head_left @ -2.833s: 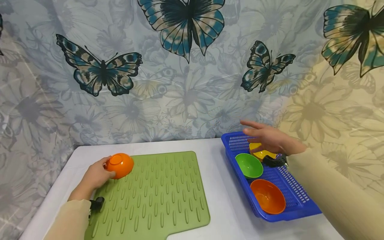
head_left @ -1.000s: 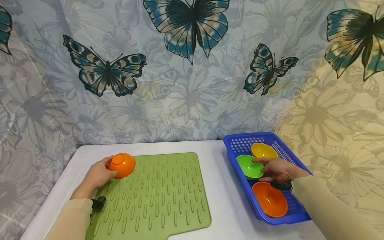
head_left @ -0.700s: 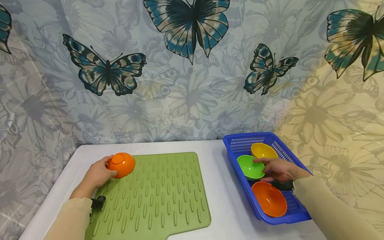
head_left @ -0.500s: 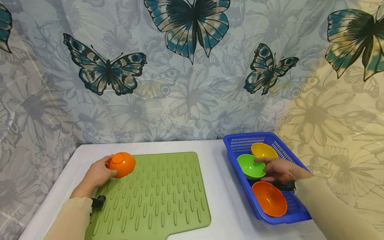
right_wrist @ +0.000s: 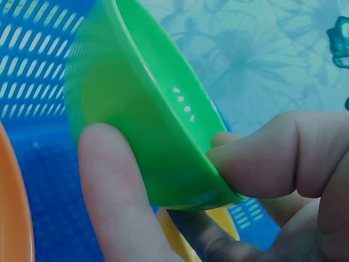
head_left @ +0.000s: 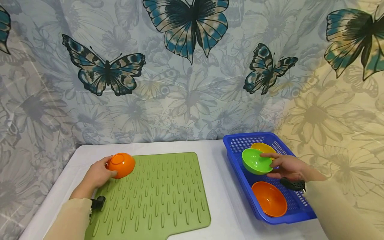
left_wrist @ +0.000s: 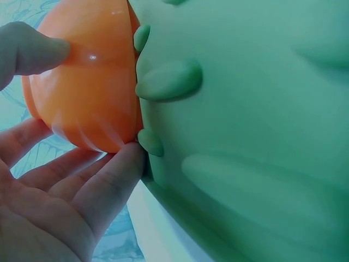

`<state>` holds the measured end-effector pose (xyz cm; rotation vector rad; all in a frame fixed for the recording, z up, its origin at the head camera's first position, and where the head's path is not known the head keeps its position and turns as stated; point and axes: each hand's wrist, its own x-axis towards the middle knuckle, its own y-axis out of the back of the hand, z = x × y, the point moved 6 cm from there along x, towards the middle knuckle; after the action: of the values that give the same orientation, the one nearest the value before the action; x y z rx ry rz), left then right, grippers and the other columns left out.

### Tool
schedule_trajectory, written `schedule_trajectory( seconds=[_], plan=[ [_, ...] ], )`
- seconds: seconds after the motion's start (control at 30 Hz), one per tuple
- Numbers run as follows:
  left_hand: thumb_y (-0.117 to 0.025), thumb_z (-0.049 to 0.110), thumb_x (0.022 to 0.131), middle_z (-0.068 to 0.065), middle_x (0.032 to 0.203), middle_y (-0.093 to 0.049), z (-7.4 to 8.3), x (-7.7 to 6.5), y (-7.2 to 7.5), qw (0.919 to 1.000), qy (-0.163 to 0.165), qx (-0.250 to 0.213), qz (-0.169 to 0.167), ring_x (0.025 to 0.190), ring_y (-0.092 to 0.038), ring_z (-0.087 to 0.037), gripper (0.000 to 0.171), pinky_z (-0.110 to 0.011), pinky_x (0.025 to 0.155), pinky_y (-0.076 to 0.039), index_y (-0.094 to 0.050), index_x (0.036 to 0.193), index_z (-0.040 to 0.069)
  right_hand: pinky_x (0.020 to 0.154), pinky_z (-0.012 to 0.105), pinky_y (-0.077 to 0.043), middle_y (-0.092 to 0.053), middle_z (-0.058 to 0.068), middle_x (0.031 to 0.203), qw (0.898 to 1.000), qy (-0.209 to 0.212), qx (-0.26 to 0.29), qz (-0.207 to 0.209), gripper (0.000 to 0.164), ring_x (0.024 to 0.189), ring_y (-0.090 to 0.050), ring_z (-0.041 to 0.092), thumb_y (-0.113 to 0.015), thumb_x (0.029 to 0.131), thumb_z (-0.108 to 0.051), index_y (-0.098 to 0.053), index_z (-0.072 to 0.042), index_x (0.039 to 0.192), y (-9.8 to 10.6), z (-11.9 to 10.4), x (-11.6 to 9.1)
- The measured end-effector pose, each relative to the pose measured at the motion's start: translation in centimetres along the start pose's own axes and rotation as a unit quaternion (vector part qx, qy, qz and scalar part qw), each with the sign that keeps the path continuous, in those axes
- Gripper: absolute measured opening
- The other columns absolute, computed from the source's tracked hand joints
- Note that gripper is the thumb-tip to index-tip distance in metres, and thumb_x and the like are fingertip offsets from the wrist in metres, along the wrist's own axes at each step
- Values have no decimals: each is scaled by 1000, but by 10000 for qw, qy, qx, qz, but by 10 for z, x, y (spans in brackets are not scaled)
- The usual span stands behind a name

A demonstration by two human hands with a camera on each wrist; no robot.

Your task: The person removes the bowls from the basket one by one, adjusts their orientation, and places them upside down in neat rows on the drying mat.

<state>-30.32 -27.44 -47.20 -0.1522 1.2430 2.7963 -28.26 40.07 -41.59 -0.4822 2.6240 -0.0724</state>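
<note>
At the far left corner of the green drying mat [head_left: 162, 186], my left hand [head_left: 97, 174] holds an orange bowl [head_left: 122, 165] turned upside down. In the left wrist view, the thumb lies on the bowl's outside and the fingers reach its rim, which sits against the mat's raised ridges. My right hand [head_left: 289, 167] pinches a green bowl [head_left: 256, 162] by its edge, tilted and raised inside the blue basket [head_left: 240, 186]. The right wrist view shows fingers inside the green bowl [right_wrist: 136, 109] and another digit against its outer wall.
Behind the green bowl, a yellow bowl [head_left: 264, 146] sits partly hidden in the basket. A second orange bowl [head_left: 269, 199] lies at the basket's near end. White cloth [head_left: 219, 193] covers the table between mat and basket. A butterfly-print curtain [head_left: 192, 100] hangs right behind.
My right hand came down into the basket, took hold of the green bowl and has lifted it up and slightly rightward, now overlapping the yellow bowl. The left hand stays on its orange bowl.
</note>
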Motion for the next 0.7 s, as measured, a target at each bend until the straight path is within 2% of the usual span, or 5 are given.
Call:
schedule_trajectory(
  seconds=[0.1,0.3,0.47,0.6,0.7],
  plan=[
    [-68,16,82,-40,137,-44,1,-1,0,10000,16,-18,-2,107,-53,-46,85,-58,83,-46,-27,152,-9,85,42,-55,-20,24,138,9999,26,112,-66,51,101,-63,34,-46,92,11,-68,-26,120,-2,-5,-4],
    [-66,14,85,-40,143,-36,3,-2,-3,10000,-9,0,-47,118,-46,-51,84,-64,92,-41,-22,152,-12,86,41,-55,-28,18,133,9989,213,377,-196,51,102,-63,32,-44,93,12,-67,-25,119,-13,-14,-11],
    [-62,13,87,-45,149,-14,13,-5,-7,9992,-180,368,-43,134,-22,-60,89,-70,104,-25,-7,149,-20,86,40,-56,-20,15,140,9974,588,394,-91,50,101,-61,27,-45,93,11,-59,-21,128,-35,-26,-16],
    [-63,21,89,-47,150,8,31,-17,-3,9956,-84,633,686,136,2,-65,98,-74,105,-13,4,149,-18,85,40,-56,-7,10,148,9963,834,185,109,53,99,-58,25,-46,93,10,-53,-17,137,-58,-35,-18],
    [-63,21,90,-41,154,5,60,-33,0,9905,-89,167,1362,139,-1,-61,94,-73,105,-17,-2,155,-9,84,42,-56,-6,10,150,9943,1060,49,88,52,98,-58,25,-45,94,9,-53,-16,138,-76,-40,-20]
  ],
)
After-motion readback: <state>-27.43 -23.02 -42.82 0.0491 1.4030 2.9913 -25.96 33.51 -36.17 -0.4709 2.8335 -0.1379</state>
